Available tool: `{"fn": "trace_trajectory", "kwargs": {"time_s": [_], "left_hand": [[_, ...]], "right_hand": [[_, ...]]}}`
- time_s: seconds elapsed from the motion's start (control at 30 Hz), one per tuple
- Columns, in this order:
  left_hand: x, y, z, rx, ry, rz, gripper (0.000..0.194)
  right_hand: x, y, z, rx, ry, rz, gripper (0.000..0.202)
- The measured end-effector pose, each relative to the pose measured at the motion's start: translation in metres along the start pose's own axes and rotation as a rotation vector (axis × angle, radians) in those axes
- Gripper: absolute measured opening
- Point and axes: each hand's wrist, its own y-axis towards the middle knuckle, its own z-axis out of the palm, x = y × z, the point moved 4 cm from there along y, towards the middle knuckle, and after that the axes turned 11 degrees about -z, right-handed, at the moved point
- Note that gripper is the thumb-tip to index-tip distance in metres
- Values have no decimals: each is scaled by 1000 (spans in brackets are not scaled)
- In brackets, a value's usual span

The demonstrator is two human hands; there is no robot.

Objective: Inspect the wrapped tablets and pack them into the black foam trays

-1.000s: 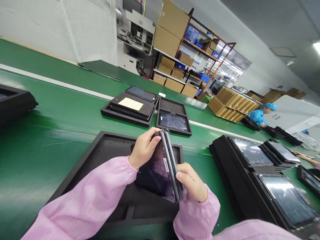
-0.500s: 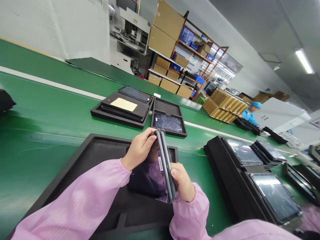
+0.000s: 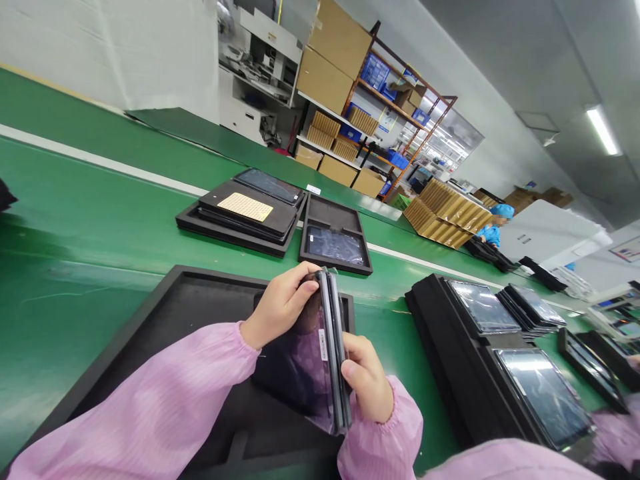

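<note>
Pressed together and tilted up on edge, a pair of dark tablets (image 3: 315, 373) is between my hands above a large black foam tray (image 3: 200, 287). The glossy face toward the left mirrors a pink sleeve, and a small white label shows near its edge. My left hand (image 3: 283, 303) is closed over the upper end, thumb along the edge. On the right side, lower down, my right hand (image 3: 367, 377) grips the tablets with its thumb near their edges. The fingers behind the tablets are hidden.
Across the green bench (image 3: 75, 193), tablets lie in a black tray (image 3: 230, 237) under a yellowish label sheet (image 3: 245, 207). Beside it is a smaller two-compartment tray (image 3: 335, 208). Stacked foam trays with tablets (image 3: 480, 307) stand at right. A person in a blue cap (image 3: 493, 230) works farther off.
The tablets have turned slightly more upright, and their lower end sits a little lower. My right hand has moved slightly down with them; both hands keep their hold.
</note>
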Motion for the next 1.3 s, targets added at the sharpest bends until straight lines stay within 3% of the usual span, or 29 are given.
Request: {"fn": "trace_trajectory", "kwargs": {"time_s": [0.13,0.43,0.73,0.93,1.13,1.3], "left_hand": [[1,1,4,8,10,-17,67],[7,1,7,4,-11,-34,66],[10,4,5,18,-51,-51,65],[10,6,4,8,-49,-61,64],[8,6,6,31,-39,-74,66],[5,3,5,46,-50,-45,67]], "right_hand": [[-3,-6,3,-168,61,-23,49],[-3,-4,4,-110,96,40,50],[-16,-3,10,-203,259,170,50],[-22,4,11,-212,371,109,44],[-14,7,4,-198,206,25,36],[12,6,0,-37,16,-34,16]]}}
